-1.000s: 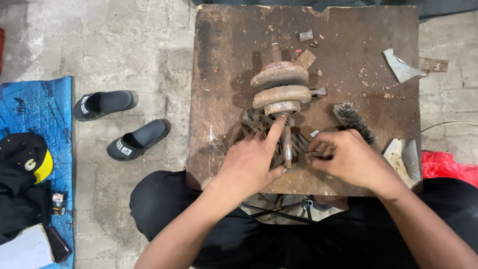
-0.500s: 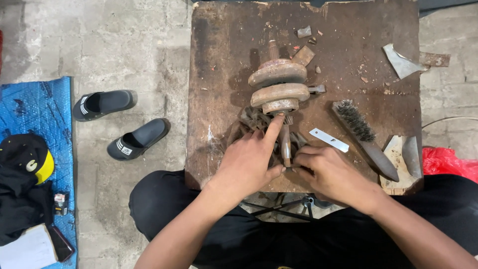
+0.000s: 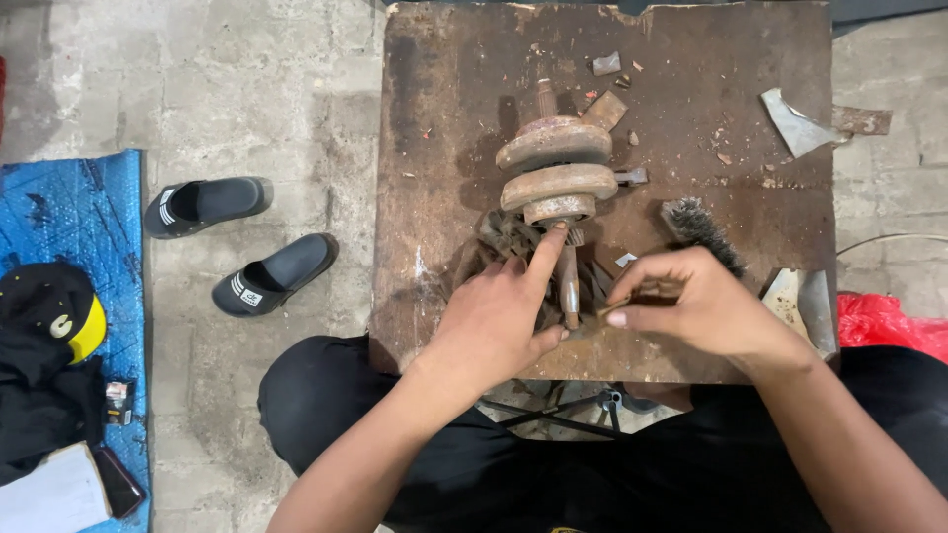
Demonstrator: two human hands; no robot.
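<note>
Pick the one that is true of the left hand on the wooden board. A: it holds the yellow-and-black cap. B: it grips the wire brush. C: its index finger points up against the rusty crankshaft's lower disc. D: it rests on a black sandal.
C: the left hand lies beside the shaft, index fingertip touching the rusty crankshaft under its lower disc.

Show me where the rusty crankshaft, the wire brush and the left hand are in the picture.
rusty crankshaft [image 3: 556, 184], head view, on the nearer round web.
wire brush [image 3: 694, 223], head view, on the dark bristles.
left hand [image 3: 494, 321], head view, on the back of the hand.
</note>
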